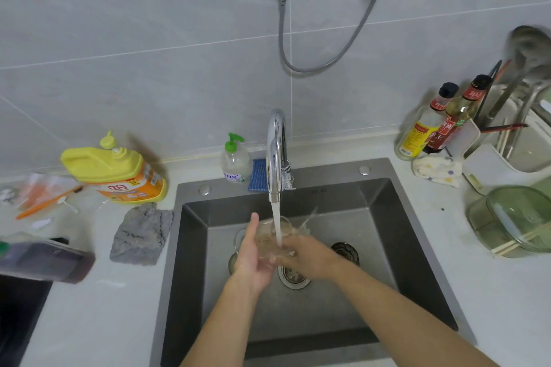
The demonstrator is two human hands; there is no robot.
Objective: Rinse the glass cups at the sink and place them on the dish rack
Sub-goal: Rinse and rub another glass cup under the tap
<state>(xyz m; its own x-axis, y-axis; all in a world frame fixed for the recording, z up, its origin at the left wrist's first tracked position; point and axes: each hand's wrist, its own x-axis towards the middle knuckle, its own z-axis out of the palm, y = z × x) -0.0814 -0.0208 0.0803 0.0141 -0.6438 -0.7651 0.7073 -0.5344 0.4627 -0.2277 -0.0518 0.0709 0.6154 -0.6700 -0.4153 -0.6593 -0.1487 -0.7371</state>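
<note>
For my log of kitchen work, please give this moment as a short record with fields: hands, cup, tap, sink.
left hand: holds the glass cup from its left side
right hand: grips the same cup from the right
glass cup: over the sink, under the water stream
faucet: running
sink: second glass lies right of the drain

The location is presenting as a domestic kitchen: a steel sink (328, 173) is sitting in a pale countertop (98, 307) below a tiled wall (149, 39), with a chrome faucet (275, 155) running at its rear rim. Left of the sink, a yellow detergent jug (119, 173) and a grey cloth (140, 235) are lying ready; behind it, a pump soap bottle (235, 162) and a blue sponge (258, 174) are standing. Right of the sink, sauce bottles (423, 131) and a utensil holder (507, 140) are occupying the counter.
</note>
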